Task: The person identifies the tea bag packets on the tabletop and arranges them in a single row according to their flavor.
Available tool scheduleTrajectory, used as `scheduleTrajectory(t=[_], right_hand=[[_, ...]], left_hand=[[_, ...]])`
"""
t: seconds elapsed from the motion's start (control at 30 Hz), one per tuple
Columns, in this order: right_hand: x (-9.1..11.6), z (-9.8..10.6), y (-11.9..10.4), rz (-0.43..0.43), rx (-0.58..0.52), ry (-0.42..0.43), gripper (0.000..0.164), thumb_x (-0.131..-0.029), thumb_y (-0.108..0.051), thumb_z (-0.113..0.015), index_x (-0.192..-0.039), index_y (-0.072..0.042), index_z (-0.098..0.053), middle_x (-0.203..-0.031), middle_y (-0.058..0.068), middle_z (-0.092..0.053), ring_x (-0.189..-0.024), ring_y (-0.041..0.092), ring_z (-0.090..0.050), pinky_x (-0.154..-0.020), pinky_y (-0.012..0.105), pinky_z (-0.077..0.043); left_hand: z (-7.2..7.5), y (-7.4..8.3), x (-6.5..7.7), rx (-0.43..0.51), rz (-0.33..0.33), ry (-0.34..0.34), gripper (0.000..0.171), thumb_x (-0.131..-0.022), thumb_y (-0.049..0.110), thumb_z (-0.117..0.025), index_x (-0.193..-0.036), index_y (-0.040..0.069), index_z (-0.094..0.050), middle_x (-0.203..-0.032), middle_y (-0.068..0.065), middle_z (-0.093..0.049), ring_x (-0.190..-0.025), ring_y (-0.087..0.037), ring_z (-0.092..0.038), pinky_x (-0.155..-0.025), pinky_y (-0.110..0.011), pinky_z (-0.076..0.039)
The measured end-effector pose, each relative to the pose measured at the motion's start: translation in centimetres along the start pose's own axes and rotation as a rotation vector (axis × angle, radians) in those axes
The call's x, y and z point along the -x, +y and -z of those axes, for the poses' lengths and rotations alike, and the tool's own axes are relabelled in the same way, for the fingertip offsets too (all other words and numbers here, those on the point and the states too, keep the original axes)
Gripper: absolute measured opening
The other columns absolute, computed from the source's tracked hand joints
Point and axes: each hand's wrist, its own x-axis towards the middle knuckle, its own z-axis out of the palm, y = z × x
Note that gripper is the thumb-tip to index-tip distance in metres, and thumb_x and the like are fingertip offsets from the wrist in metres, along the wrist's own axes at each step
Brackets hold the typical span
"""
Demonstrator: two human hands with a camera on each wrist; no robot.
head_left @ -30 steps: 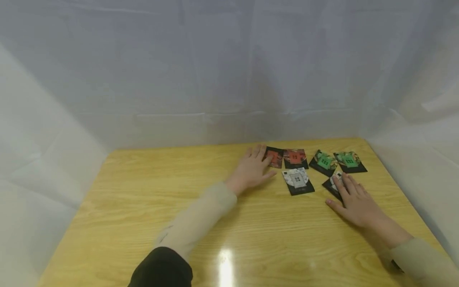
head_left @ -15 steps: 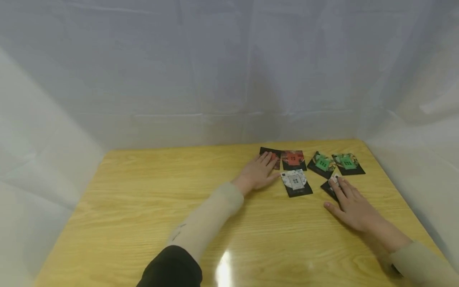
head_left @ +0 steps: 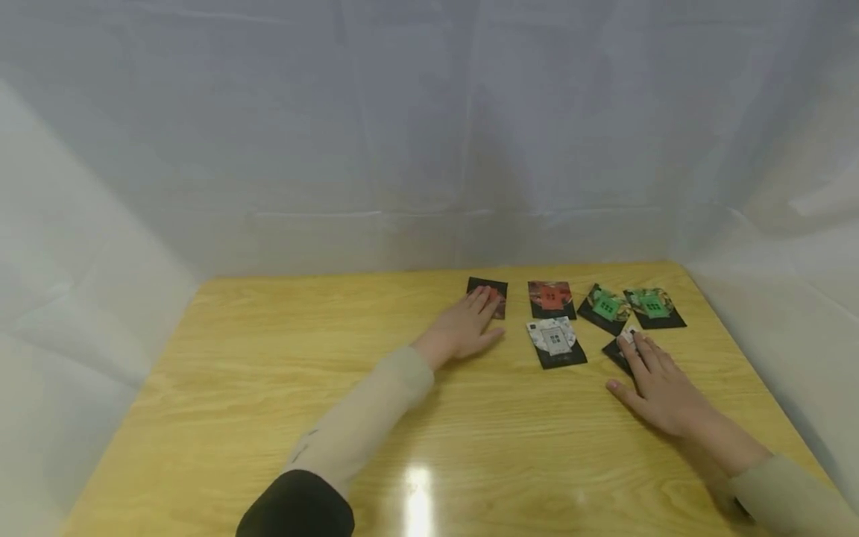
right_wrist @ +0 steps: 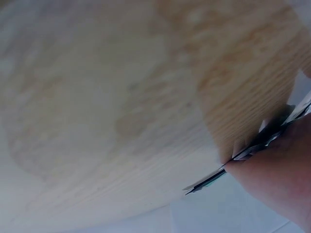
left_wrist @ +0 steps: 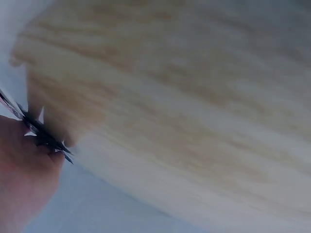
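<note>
Wood-grain table (head_left: 201, 388) against pale hanging sheets (head_left: 302, 134), seen from above

Reaches in from the near side in cream sleeves (head_left: 369, 410). Rests the left hand (head_left: 465, 328) over a red-and-black packet (head_left: 499, 288), with straight fingers laid flat across it and the thumb out to the right. Leaves the packet's far edge and right side visible past those fingertips.

Rests the right hand (head_left: 663, 391) over a half-covered white packet (head_left: 619, 352), with straight fingers on its face and the thumb out to the left, on the table.

To the right of the left fingertips, apart from them, shows a second red packet (head_left: 552, 300). Between the left thumb and the right fingers, shows an uncovered white packet (head_left: 556, 341). Just beyond the right fingertips, shows a slanted green packet (head_left: 605, 306) and, to its right, another green packet (head_left: 654, 306).
</note>
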Motion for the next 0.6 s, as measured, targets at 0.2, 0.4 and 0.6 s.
scheduleTrajectory(t=[0.2,0.4,0.6], right_hand=[[-0.1,-0.1,0.1,0.000,0.002,0.005,0.090,-0.110,-0.049,-0.053,-0.169,0.003,-0.012,-0.172,0.039,-0.011,-0.158,0.059,-0.015,-0.123,0.077,-0.020],[-0.1,0.2,-0.2,-0.006,0.025,-0.023,0.090,-0.110,-0.051,-0.052,-0.169,0.004,-0.011,-0.171,0.040,-0.010,-0.157,0.059,-0.016,-0.123,0.077,-0.021],[0.0,0.3,-0.3,-0.005,0.023,-0.022,0.090,-0.110,-0.051,-0.051,-0.169,0.004,-0.010,-0.171,0.040,-0.010,-0.157,0.059,-0.015,-0.123,0.077,-0.021]], left_hand=[[-0.1,-0.5,0.4,-0.048,-0.011,-0.002,0.078,-0.113,0.061,-0.022,-0.172,0.012,-0.007,-0.180,-0.014,-0.005,-0.168,-0.029,-0.004,-0.138,-0.037,-0.009],[-0.1,-1.2,1.4,-0.074,-0.047,-0.009,0.079,-0.113,0.060,-0.024,-0.171,0.007,-0.010,-0.179,-0.015,-0.007,-0.168,-0.030,-0.007,-0.138,-0.038,-0.010],[-0.2,-2.3,3.5,-0.097,-0.098,0.000,0.083,-0.113,0.061,-0.029,-0.169,0.002,-0.015,-0.178,-0.019,-0.012,-0.167,-0.033,-0.011,-0.138,-0.040,-0.012]])
